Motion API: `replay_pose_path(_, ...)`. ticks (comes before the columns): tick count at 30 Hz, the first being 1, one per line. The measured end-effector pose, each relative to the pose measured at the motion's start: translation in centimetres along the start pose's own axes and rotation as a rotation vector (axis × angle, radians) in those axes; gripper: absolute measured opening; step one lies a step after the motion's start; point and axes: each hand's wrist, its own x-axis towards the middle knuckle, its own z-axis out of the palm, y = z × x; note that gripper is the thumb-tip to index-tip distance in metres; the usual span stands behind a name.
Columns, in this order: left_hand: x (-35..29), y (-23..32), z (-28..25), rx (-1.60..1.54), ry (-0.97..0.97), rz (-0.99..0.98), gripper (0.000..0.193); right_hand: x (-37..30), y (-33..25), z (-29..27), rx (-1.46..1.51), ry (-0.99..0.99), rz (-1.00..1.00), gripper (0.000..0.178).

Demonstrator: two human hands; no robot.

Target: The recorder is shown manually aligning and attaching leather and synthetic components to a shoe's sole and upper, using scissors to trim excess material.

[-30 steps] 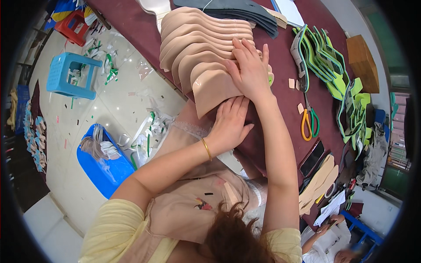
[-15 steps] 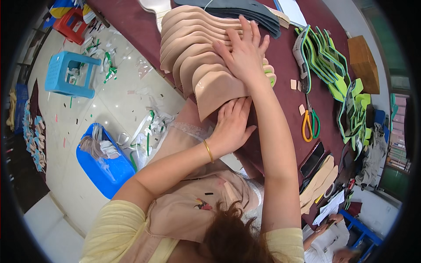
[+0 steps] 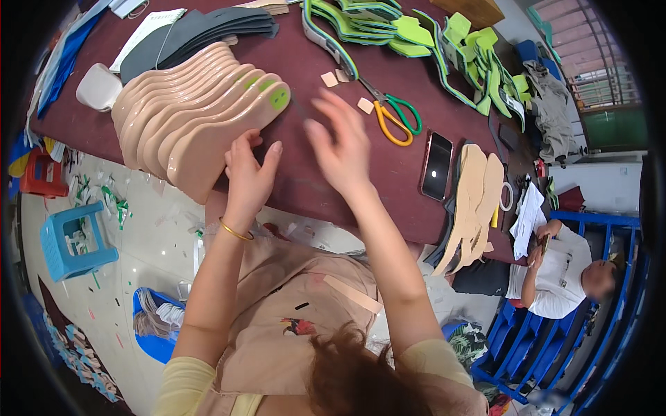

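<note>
A fanned row of glossy beige insoles (image 3: 201,149) lies on the dark red tabletop (image 3: 312,184), left of my hands. Green patches show at the ends of several insoles. My left hand (image 3: 250,170), with a gold bangle at the wrist, is at the edge of the nearest insole. Its fingers are bent and the thumb stands apart; nothing shows in its grasp. Over bare tabletop to the right is my right hand (image 3: 340,149), smeared by motion. Its fingers are spread and it holds nothing.
Scissors (image 3: 392,118) with yellow and green handles, a phone (image 3: 436,165) and flat tan cutouts (image 3: 475,201) lie to the right. Green-edged insoles (image 3: 374,31) and dark grey sheets (image 3: 201,41) are farther back. A seated person (image 3: 555,270) is at right.
Both hands have come off the row of insoles; the right has swung right and the left sits at its near edge. The view has turned rightward, showing more of the seated person.
</note>
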Motion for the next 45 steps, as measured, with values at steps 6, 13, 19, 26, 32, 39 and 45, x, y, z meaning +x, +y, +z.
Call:
replay_pose_path(6,-0.6,-0.3,-1.0,0.121,0.004,0.182,0.043,-12.2,1.7,-10.4,-0.240,0.295,0.264,0.013)
replay_pose_path(13,-0.8,0.9,-1.8,0.222,-0.135,0.260,0.035,-15.0,3.2,-9.2,-0.544,0.191,0.238,0.014)
replay_pose_path(19,-1.0,0.5,-1.9,0.207,-0.159,0.294,0.033,-15.2,3.4,-9.4,-0.528,0.200,0.228,0.013)
replay_pose_path(26,-1.7,0.0,-0.8,0.316,-0.091,0.363,0.030,-15.2,3.2,-9.5,-0.532,0.185,0.228,0.012)
replay_pose_path(32,-2.7,-0.6,0.6,0.362,0.065,0.480,0.027,-15.4,3.5,-9.1,-0.567,0.206,0.214,0.011)
replay_pose_path(39,-2.8,-0.7,0.7,0.398,0.076,0.501,0.026,-15.5,3.6,-9.0,-0.587,0.216,0.213,0.012)
replay_pose_path(45,-2.9,-0.6,0.7,0.376,0.074,0.493,0.024,-15.3,3.4,-9.1,-0.596,0.212,0.216,0.011)
